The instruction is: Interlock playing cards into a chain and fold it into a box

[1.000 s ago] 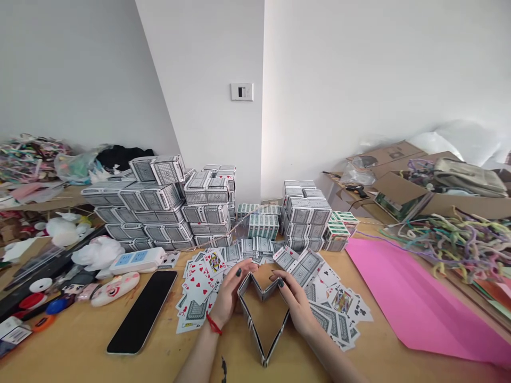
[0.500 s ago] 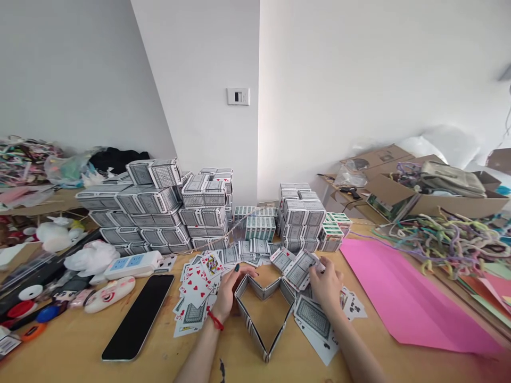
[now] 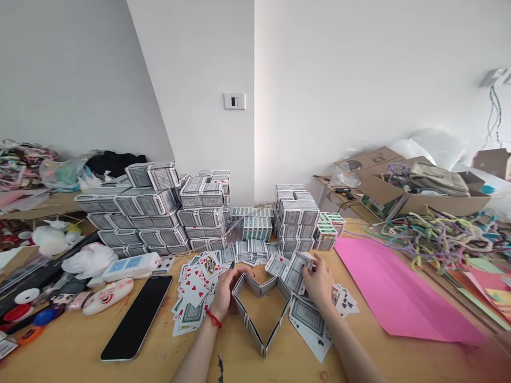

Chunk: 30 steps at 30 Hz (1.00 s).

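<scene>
A heart-shaped frame made of folded playing cards stands on edge on the table in front of me. My left hand is cupped along its upper left side, thumb raised and apart from the curved fingers. My right hand is to the right of the heart, fingers bent over a folded playing card with a grey patterned back; its fingertips are partly hidden. Under and beside the right wrist lie loose cards. Another spread of face-up cards lies left of my left hand.
Stacked card-covered blocks stand at the back left, more blocks at the back right. A black phone and a power strip lie left. Pink paper and tangled fuzzy stems are at right.
My right hand has let go of the heart's right side and moved right to the folded card. The loose cards there have shifted. My left hand stays by the heart.
</scene>
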### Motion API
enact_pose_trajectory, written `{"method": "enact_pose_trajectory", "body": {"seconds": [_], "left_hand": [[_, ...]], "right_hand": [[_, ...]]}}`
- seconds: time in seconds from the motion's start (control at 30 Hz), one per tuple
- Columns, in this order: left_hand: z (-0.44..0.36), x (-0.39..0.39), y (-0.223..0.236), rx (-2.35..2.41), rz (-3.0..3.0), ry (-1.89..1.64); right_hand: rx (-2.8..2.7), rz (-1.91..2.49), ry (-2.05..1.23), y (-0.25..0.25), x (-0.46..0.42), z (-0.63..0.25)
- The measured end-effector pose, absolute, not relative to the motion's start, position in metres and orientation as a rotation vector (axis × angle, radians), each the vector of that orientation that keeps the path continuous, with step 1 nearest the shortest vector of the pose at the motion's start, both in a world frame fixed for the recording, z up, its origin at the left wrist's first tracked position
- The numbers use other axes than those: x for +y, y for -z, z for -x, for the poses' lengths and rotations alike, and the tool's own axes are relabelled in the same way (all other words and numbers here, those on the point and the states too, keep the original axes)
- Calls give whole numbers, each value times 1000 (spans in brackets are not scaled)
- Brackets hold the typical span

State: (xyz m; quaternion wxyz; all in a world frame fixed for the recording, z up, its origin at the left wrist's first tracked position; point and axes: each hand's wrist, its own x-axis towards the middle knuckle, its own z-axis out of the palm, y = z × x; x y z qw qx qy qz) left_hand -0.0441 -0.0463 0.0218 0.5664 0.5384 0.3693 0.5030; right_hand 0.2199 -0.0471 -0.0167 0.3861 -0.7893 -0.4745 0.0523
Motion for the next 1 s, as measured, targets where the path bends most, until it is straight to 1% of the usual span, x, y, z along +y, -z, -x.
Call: {"method": "enact_pose_trajectory", "body": {"seconds": [0.17, 0.3, 0.67, 1.0], "left_hand": [[43, -51, -25, 1021, -1426, -1241], [41, -53, -29, 1023, -1536, -1199], [37, -52, -32, 1040, -1517, -1179], [40, -55, -33, 1088, -1516, -1259]], "right_hand": [[-1224, 1941, -144, 18, -48, -221], [-1230, 1910, -180, 19, -47, -223], [-1204, 1887, -246, 17, -49, -227], [-895, 1766, -361, 9, -49, -228]]}}
